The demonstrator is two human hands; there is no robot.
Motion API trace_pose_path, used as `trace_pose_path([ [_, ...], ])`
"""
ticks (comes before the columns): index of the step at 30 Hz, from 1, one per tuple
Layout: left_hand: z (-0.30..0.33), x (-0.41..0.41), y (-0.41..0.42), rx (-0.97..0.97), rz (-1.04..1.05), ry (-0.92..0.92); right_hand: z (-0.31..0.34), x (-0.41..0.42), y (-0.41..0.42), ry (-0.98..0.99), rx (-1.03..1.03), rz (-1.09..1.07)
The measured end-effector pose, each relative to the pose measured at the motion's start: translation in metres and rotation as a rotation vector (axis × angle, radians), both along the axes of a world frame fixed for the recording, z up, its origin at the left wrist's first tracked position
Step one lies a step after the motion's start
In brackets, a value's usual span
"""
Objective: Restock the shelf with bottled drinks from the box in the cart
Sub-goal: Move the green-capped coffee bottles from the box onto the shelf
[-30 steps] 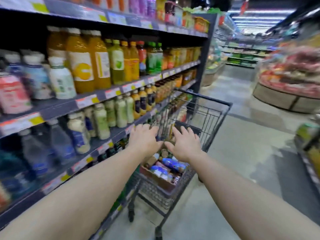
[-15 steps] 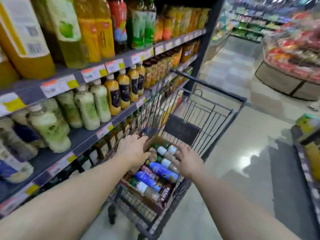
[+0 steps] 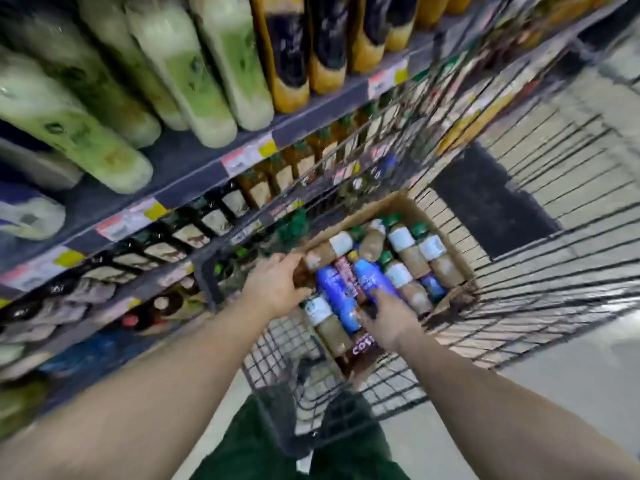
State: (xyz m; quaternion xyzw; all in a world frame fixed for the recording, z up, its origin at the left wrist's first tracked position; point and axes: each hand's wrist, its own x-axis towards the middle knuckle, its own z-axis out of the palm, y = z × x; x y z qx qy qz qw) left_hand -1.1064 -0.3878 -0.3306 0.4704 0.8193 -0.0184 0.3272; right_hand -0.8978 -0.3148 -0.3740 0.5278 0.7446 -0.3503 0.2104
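Bottles (image 3: 367,271) are laid flat in the box (image 3: 401,206), long axes pointing caps-away from both hands. The left hand (image 3: 277,285) is curled on a brownish bottle (image 3: 320,258); the right hand (image 3: 389,315) is rested, fingers straight, on a blue bottle (image 3: 372,278). Compared with half a second ago, both hands have been dropped deeper into the cart (image 3: 519,237).

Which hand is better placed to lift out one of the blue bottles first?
Right, probably. The right hand already lies on a blue bottle in the box, while the left hand touches a brown bottle at the box's shelf-side edge.
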Motion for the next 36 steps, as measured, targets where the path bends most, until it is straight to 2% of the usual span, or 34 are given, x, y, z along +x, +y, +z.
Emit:
trace_pose_path([
  [3,-0.038,0.005,-0.004,-0.043,0.054,-0.039,-0.048,-0.009,-0.018,0.003,-0.135,0.027],
  [8,-0.089,0.008,-0.003,-0.138,0.064,-0.068,-0.093,-0.019,-0.051,-0.064,-0.198,0.002],
  [14,-0.110,0.004,-0.011,-0.133,0.032,-0.005,-0.101,-0.030,-0.047,-0.102,-0.246,-0.013],
  [17,-0.105,0.002,-0.008,-0.195,0.109,-0.050,-0.086,-0.025,-0.034,-0.088,-0.264,-0.062],
  [19,-0.099,0.006,-0.004,-0.294,0.173,-0.152,-0.074,-0.019,-0.027,-0.039,-0.269,-0.065],
  [21,-0.095,0.016,0.000,-0.329,0.297,-0.345,-0.065,-0.017,-0.022,0.040,-0.266,-0.082],
  [24,-0.098,0.031,0.003,-0.230,0.646,-0.686,-0.054,-0.021,-0.017,0.182,-0.271,-0.157],
  [27,-0.106,0.035,0.011,-0.112,0.889,-0.797,-0.053,-0.024,-0.010,0.254,-0.302,-0.180],
  [30,-0.113,0.030,0.020,-0.049,0.953,-0.813,-0.064,-0.025,0.011,0.262,-0.408,-0.306],
  [32,-0.116,0.026,0.024,-0.022,0.951,-0.803,-0.069,-0.029,0.030,0.269,-0.312,-0.407],
  [35,-0.126,0.019,0.026,-0.033,0.923,-0.803,-0.080,-0.039,0.062,0.209,0.062,-0.474],
  [36,-0.130,0.017,0.025,-0.044,0.927,-0.813,-0.088,-0.045,0.072,0.208,0.129,-0.535],
])
